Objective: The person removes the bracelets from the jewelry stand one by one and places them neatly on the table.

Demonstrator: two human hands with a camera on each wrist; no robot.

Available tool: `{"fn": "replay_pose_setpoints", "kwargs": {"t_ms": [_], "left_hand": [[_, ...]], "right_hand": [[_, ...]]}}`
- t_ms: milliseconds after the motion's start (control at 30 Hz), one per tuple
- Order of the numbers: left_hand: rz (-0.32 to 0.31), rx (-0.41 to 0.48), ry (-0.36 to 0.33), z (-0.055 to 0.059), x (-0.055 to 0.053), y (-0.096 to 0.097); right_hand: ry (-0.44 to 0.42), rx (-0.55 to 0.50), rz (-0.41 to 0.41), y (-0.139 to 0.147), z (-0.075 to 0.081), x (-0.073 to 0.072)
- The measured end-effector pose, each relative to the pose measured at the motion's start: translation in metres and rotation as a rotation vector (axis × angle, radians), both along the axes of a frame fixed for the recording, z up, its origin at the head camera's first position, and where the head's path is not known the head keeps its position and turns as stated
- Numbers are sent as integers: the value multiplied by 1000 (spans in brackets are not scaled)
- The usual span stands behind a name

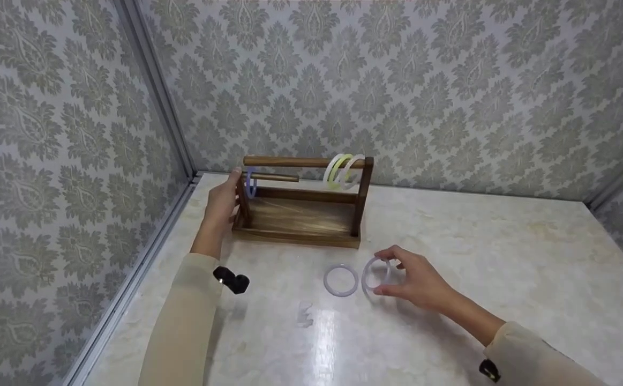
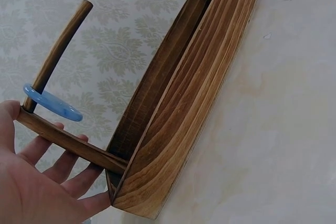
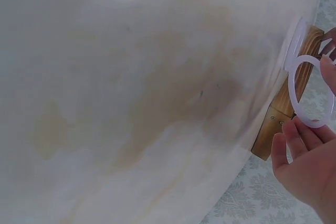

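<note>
My left hand (image 1: 220,206) grips the left post of a wooden bangle rack (image 1: 296,237); in the left wrist view its fingers (image 2: 76,187) spread behind that post. A blue bangle (image 2: 58,106) hangs on the short peg beside this hand. At the right end of the top bar hang a white bangle (image 1: 326,170), a yellow-green bangle (image 1: 335,177) and another pale one (image 1: 352,186). Thumb and fingers of my right hand (image 1: 418,281) pinch a pale lilac bangle (image 1: 365,276), tilted up in front of the rack. A second lilac bangle (image 1: 340,294) lies flat just left of it.
The marbled tabletop (image 1: 477,241) stretches right of the rack. Patterned wall panels (image 1: 311,80) stand behind and to the left, with a metal edge strip (image 1: 129,289) along the left side. A small pale shiny patch (image 1: 305,315) shows on the table near the front.
</note>
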State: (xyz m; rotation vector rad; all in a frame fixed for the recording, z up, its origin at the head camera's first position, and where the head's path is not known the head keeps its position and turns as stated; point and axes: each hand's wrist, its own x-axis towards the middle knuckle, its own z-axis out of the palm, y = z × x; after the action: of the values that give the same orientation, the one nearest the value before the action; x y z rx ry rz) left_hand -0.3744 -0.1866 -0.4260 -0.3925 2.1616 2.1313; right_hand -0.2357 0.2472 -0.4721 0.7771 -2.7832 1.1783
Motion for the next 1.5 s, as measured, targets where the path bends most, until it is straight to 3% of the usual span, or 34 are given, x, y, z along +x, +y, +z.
{"fn": "replay_pose_setpoints", "kwargs": {"t_ms": [433, 700, 1100, 1500], "left_hand": [[12, -27, -9, 1, -3, 0], [15, -42, -12, 0, 1, 1], [7, 10, 18, -4, 0, 2], [20, -26, 14, -4, -1, 1]], "right_hand": [[-19, 4, -12, -1, -8, -4], [-24, 129, -50, 3, -14, -1], [119, 246, -22, 8, -23, -2], [99, 240, -26, 10, -24, 0]]}}
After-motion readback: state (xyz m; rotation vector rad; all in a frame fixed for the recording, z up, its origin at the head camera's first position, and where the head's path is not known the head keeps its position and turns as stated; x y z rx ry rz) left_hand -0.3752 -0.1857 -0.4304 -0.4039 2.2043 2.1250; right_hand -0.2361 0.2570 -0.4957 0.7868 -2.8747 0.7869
